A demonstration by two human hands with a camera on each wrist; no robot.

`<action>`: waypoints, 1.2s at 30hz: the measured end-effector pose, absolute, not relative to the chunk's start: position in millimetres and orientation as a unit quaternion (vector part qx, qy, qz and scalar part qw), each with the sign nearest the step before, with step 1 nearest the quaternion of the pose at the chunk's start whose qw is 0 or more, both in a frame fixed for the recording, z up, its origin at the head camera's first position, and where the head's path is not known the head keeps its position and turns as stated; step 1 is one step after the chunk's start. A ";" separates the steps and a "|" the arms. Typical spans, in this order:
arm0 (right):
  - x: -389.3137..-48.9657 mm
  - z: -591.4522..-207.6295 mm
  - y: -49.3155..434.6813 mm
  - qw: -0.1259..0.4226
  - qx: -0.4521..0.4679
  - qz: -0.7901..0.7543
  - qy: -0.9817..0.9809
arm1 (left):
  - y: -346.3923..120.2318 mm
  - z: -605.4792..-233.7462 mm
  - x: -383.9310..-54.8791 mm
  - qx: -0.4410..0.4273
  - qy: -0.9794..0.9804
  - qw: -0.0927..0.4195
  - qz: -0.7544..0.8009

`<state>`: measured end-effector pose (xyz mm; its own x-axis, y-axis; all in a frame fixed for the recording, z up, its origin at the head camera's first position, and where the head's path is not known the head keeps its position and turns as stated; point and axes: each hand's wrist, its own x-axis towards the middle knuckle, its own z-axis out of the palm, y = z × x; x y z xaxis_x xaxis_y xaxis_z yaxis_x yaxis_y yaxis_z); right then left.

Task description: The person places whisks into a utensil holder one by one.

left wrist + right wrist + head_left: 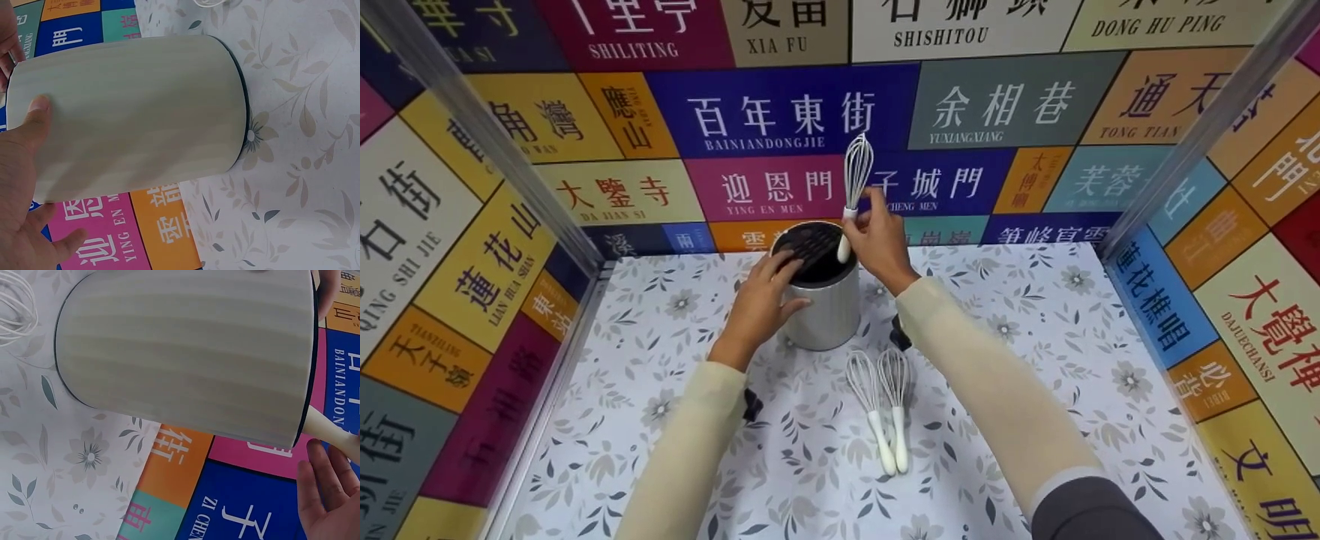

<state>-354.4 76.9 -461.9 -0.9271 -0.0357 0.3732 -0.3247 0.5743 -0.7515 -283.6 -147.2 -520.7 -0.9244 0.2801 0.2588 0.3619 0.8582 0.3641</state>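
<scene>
A whisk (856,176) stands upright, wires up, pinched at its white handle by my right hand (880,236). The handle's lower end dips into the dark mouth of a pale cylindrical utensil holder (825,315). In the right wrist view the whisk handle (327,430) crosses the holder's rim. My left hand (761,300) holds the holder at its left rim; the thumb (38,115) lies along the outer wall and the fingers reach over the mouth. A black slotted piece (810,244) shows inside the mouth beside those fingers.
Two more whisks, one on the left (874,412) and one on the right (897,412), lie side by side in front of the holder. A flower-patterned cloth (675,442) covers the table. Panels with coloured street-name signs (780,112) enclose the back and both sides.
</scene>
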 end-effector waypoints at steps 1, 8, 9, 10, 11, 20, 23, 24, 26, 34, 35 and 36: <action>-354.3 -462.5 76.8 0.160 0.103 0.450 -0.872 | -147.2 -520.9 -283.5 -0.167 -0.959 0.098 -0.209; -354.3 -467.9 76.7 0.148 0.103 0.459 -0.870 | -148.0 -521.3 -284.8 -0.177 -0.956 0.109 -0.206; -354.0 -468.8 76.8 0.144 0.104 0.461 -0.869 | -148.0 -521.4 -285.0 -0.179 -0.956 0.111 -0.205; -353.8 -469.9 77.0 0.141 0.105 0.462 -0.869 | -148.2 -521.4 -285.1 -0.181 -0.955 0.113 -0.204; -353.5 -471.0 77.1 0.138 0.106 0.464 -0.869 | -148.2 -521.5 -285.3 -0.182 -0.955 0.115 -0.203; -354.4 -480.0 76.0 0.141 0.113 0.453 -0.873 | -148.0 -521.0 -285.3 -0.181 -0.956 0.115 -0.201; -354.4 -483.1 74.6 0.149 0.115 0.445 -0.876 | -148.1 -521.5 -285.8 -0.180 -0.957 0.116 -0.198; -354.3 -484.4 74.2 0.151 0.115 0.444 -0.876 | -148.1 -521.8 -285.8 -0.179 -0.957 0.115 -0.198; -353.9 -486.7 73.4 0.153 0.111 0.445 -0.875 | -148.1 -522.0 -286.0 -0.179 -0.957 0.114 -0.199; -351.1 -493.9 69.9 0.143 0.094 0.453 -0.875 | -148.0 -522.1 -285.2 -0.174 -0.957 0.111 -0.206; -350.8 -494.9 69.5 0.144 0.091 0.453 -0.875 | -148.0 -522.1 -284.9 -0.175 -0.957 0.110 -0.204; -350.5 -495.9 69.0 0.145 0.088 0.454 -0.874 | -148.1 -522.4 -284.5 -0.176 -0.957 0.110 -0.202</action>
